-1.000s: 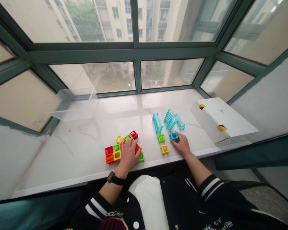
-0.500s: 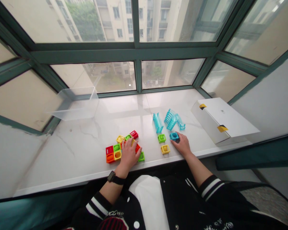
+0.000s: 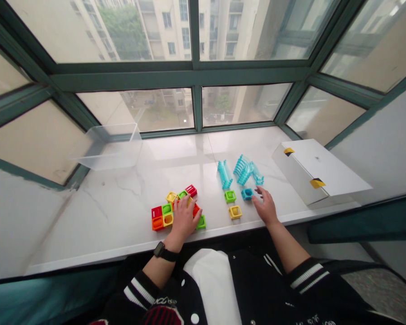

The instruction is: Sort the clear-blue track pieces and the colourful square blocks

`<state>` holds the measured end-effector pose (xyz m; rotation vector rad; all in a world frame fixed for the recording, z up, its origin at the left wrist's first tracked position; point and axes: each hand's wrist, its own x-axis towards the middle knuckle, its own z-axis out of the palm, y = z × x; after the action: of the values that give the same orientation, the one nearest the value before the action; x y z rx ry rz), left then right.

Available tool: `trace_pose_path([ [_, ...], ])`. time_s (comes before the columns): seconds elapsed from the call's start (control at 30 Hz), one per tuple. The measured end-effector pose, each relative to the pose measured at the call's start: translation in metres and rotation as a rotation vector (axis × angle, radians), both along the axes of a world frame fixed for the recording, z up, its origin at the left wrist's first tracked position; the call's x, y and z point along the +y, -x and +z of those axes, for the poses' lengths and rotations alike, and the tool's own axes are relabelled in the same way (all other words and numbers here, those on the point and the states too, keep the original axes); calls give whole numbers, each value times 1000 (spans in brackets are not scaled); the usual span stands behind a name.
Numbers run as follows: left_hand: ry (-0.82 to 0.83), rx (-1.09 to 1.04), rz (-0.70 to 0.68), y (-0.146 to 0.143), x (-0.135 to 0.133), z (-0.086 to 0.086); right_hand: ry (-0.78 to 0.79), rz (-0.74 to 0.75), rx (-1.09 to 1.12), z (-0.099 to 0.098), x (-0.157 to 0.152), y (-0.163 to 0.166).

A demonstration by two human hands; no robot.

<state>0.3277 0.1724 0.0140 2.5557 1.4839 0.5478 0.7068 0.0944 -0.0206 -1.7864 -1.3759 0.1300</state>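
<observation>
Currently, the blue block (image 3: 247, 194) sits on the white bench (image 3: 122, 203) just left of the right hand (image 3: 265, 206), beside the thumb tip — whether the two touch cannot be told. That hand's grip stands apart, thumb and fingers parted. The block's opening faces up; its squat outline shows no clear long axis. Left of it lies a green block (image 3: 230, 196), with a yellow block (image 3: 235, 212) nearer the person. Beyond, a translucent blue trough (image 3: 225, 175) runs lengthwise away from the person, its far end leaning left. The left hand (image 3: 183, 219) rests palm down over a colorful block cluster (image 3: 157, 217), fingers spread — whether its grip clamps any block cannot be seen.
</observation>
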Motion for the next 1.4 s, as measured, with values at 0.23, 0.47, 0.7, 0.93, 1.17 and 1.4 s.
trace_pose_path([
  [0.23, 29, -50, 7, 1, 2, 1, -118, 115, -35, 60, 5, 45],
  [0.47, 77, -128, 31, 2, 5, 0, -64, 497, -1, 87, 21, 105],
  [0.7, 79, -131, 38, 2, 4, 2, 179, 843, -89, 76, 29, 147],
  [0.93, 56, -134, 25, 2, 4, 1, 381, 856, -191, 53, 30, 176],
  [1.17, 32, -78, 6, 3, 4, 1, 451, 824, -259, 49, 30, 182],
  [1.4, 28, -52, -6, 2, 4, 2, 363, 770, -168, 63, 30, 166],
])
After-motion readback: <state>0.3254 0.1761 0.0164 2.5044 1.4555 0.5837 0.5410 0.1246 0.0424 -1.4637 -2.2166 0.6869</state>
